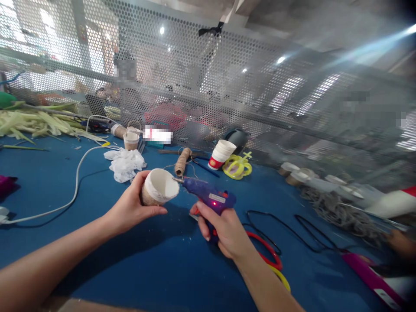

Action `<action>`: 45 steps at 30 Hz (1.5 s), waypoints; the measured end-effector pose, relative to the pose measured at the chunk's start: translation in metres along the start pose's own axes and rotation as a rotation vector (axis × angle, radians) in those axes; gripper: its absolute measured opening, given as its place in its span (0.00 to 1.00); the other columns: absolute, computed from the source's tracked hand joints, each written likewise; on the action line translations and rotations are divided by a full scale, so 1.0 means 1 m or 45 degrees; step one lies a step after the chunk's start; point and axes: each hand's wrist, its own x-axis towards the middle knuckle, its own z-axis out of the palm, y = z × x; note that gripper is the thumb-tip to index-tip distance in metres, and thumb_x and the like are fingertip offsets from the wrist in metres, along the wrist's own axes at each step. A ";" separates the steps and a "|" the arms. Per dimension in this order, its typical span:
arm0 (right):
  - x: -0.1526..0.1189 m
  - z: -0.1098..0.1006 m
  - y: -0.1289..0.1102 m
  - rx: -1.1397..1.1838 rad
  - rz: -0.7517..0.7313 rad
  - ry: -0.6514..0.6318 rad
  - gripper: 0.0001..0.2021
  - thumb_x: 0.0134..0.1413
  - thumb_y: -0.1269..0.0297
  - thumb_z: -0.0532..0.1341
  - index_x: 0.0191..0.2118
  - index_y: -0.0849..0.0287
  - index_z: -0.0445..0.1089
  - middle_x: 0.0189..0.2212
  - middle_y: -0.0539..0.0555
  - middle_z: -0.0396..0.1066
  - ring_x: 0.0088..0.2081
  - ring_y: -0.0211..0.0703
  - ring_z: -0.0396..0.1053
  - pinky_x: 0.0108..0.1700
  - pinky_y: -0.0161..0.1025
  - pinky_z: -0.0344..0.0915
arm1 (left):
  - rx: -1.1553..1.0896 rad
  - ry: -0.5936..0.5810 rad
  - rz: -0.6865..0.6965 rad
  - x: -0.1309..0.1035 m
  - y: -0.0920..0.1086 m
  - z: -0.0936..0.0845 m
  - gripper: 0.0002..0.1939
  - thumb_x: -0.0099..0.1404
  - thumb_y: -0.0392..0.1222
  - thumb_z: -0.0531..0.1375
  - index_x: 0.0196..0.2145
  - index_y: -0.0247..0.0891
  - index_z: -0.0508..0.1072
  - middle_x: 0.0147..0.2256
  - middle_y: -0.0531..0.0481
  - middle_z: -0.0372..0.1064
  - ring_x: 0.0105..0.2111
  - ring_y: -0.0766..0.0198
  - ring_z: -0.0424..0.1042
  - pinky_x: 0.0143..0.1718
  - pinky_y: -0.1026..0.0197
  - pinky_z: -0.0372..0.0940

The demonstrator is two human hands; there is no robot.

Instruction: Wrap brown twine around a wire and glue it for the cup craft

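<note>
In my left hand (131,200) is a white cup (160,186), tilted so its open mouth shows, with a brownish wrapping around its lower part. My right hand (224,227) is wrapped round the handle of a blue glue gun (208,195) with a small red light glowing on its side. The gun's metal nozzle points left and meets or nearly meets the cup's rim; I cannot tell if they touch. Just behind them lies a roll of brown twine (182,161), with a loose strand running from it.
Crumpled white plastic (125,164), a small handled cup (131,141), stacked paper cups (222,154) and a yellow crown-like ring (237,167) stand toward the back. Pale husks (39,121) lie left. Red (271,251) and yellow rings, black cable and grey cord (338,208) lie right. Perforated metal mesh (182,78) rises behind.
</note>
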 end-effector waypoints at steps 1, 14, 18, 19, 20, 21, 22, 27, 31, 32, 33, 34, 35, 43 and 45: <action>-0.001 0.000 -0.001 -0.116 -0.040 0.042 0.16 0.47 0.53 0.59 0.24 0.64 0.68 0.08 0.46 0.59 0.12 0.31 0.55 0.16 0.30 0.55 | 0.013 0.000 -0.010 0.000 0.000 0.000 0.32 0.47 0.41 0.65 0.46 0.38 0.55 0.42 0.48 0.63 0.42 0.59 0.65 0.43 0.58 0.62; -0.002 -0.014 -0.013 -0.562 -0.108 -0.065 0.17 0.49 0.55 0.57 0.18 0.61 0.65 0.09 0.48 0.60 0.14 0.33 0.60 0.22 0.33 0.62 | 0.146 -0.161 -0.055 0.003 0.004 -0.006 0.30 0.48 0.42 0.64 0.45 0.38 0.55 0.41 0.48 0.63 0.41 0.58 0.66 0.41 0.55 0.63; -0.002 -0.019 -0.016 -0.490 -0.101 -0.004 0.15 0.50 0.56 0.58 0.24 0.64 0.69 0.10 0.47 0.60 0.14 0.32 0.59 0.21 0.32 0.60 | 0.068 -0.273 -0.070 0.002 0.006 -0.007 0.30 0.48 0.43 0.64 0.46 0.39 0.56 0.42 0.47 0.64 0.40 0.58 0.66 0.40 0.57 0.64; -0.002 -0.020 -0.017 -0.486 -0.087 -0.013 0.15 0.49 0.56 0.58 0.25 0.65 0.69 0.10 0.47 0.60 0.14 0.32 0.58 0.20 0.32 0.60 | 0.058 -0.282 -0.071 0.002 0.006 -0.007 0.30 0.48 0.43 0.64 0.46 0.38 0.56 0.42 0.47 0.64 0.40 0.58 0.66 0.40 0.57 0.64; -0.002 -0.021 -0.017 -0.482 -0.067 -0.038 0.15 0.49 0.56 0.58 0.26 0.65 0.69 0.10 0.47 0.60 0.14 0.32 0.58 0.20 0.32 0.59 | 0.055 -0.278 -0.072 0.002 0.006 -0.006 0.31 0.48 0.43 0.64 0.47 0.38 0.56 0.42 0.47 0.64 0.40 0.58 0.66 0.40 0.57 0.64; -0.002 -0.021 -0.018 -0.475 -0.048 -0.066 0.15 0.49 0.56 0.58 0.26 0.65 0.69 0.10 0.47 0.60 0.14 0.32 0.58 0.20 0.32 0.59 | 0.056 -0.266 -0.073 0.002 0.006 -0.006 0.31 0.48 0.43 0.64 0.47 0.38 0.56 0.42 0.47 0.64 0.41 0.58 0.66 0.41 0.57 0.64; -0.002 -0.021 -0.019 -0.462 -0.031 -0.092 0.15 0.49 0.56 0.59 0.26 0.65 0.69 0.10 0.47 0.60 0.14 0.31 0.58 0.19 0.31 0.59 | 0.061 -0.250 -0.070 0.002 0.006 -0.006 0.31 0.47 0.43 0.64 0.47 0.38 0.56 0.42 0.47 0.64 0.41 0.58 0.66 0.42 0.56 0.64; -0.005 -0.018 -0.018 -0.168 -0.031 -0.088 0.13 0.49 0.58 0.59 0.26 0.64 0.68 0.08 0.44 0.58 0.12 0.29 0.54 0.16 0.30 0.52 | 0.087 -0.161 0.030 0.000 0.005 -0.007 0.35 0.49 0.42 0.64 0.52 0.39 0.53 0.49 0.44 0.60 0.49 0.53 0.61 0.51 0.52 0.58; -0.003 -0.012 -0.013 0.186 0.053 -0.092 0.13 0.49 0.57 0.59 0.25 0.64 0.67 0.07 0.43 0.55 0.10 0.27 0.48 0.14 0.28 0.45 | -0.024 -0.185 0.012 -0.003 0.006 -0.008 0.31 0.53 0.43 0.60 0.53 0.37 0.54 0.48 0.42 0.60 0.48 0.53 0.62 0.50 0.53 0.59; -0.002 -0.010 -0.011 0.259 0.087 -0.118 0.13 0.48 0.57 0.59 0.25 0.64 0.67 0.07 0.43 0.55 0.10 0.27 0.48 0.14 0.28 0.44 | -0.059 -0.181 -0.006 -0.003 0.007 -0.008 0.31 0.54 0.43 0.59 0.53 0.37 0.54 0.48 0.42 0.60 0.48 0.53 0.63 0.49 0.54 0.60; -0.001 -0.009 -0.010 0.330 0.119 -0.149 0.14 0.48 0.56 0.59 0.25 0.64 0.68 0.07 0.43 0.54 0.10 0.26 0.47 0.13 0.27 0.43 | -0.091 -0.174 -0.022 -0.004 0.007 -0.007 0.31 0.54 0.44 0.59 0.53 0.36 0.54 0.48 0.42 0.60 0.48 0.53 0.63 0.49 0.54 0.60; 0.000 -0.007 -0.009 0.395 0.145 -0.178 0.14 0.47 0.56 0.60 0.24 0.64 0.68 0.07 0.43 0.53 0.10 0.26 0.47 0.13 0.27 0.42 | -0.119 -0.158 -0.036 -0.004 0.008 -0.006 0.31 0.54 0.44 0.59 0.53 0.36 0.54 0.48 0.42 0.60 0.48 0.54 0.63 0.49 0.55 0.60; 0.001 -0.006 -0.008 0.453 0.165 -0.200 0.14 0.47 0.56 0.60 0.24 0.64 0.68 0.07 0.43 0.53 0.10 0.25 0.46 0.13 0.26 0.41 | -0.144 -0.140 -0.049 -0.004 0.008 -0.005 0.31 0.54 0.43 0.59 0.53 0.37 0.53 0.48 0.42 0.60 0.48 0.54 0.63 0.49 0.56 0.60; 0.004 -0.003 0.001 0.652 0.230 -0.272 0.11 0.46 0.58 0.61 0.24 0.63 0.69 0.09 0.43 0.54 0.10 0.24 0.44 0.13 0.25 0.41 | -0.227 -0.054 -0.065 -0.003 0.010 -0.002 0.32 0.52 0.42 0.61 0.51 0.36 0.52 0.49 0.42 0.60 0.50 0.56 0.62 0.51 0.56 0.59; 0.004 -0.002 0.002 0.632 0.227 -0.274 0.12 0.46 0.58 0.61 0.24 0.63 0.69 0.09 0.43 0.54 0.10 0.24 0.45 0.13 0.26 0.42 | -0.231 -0.050 -0.064 -0.003 0.009 -0.001 0.31 0.52 0.42 0.61 0.51 0.36 0.52 0.49 0.41 0.59 0.50 0.56 0.62 0.51 0.56 0.59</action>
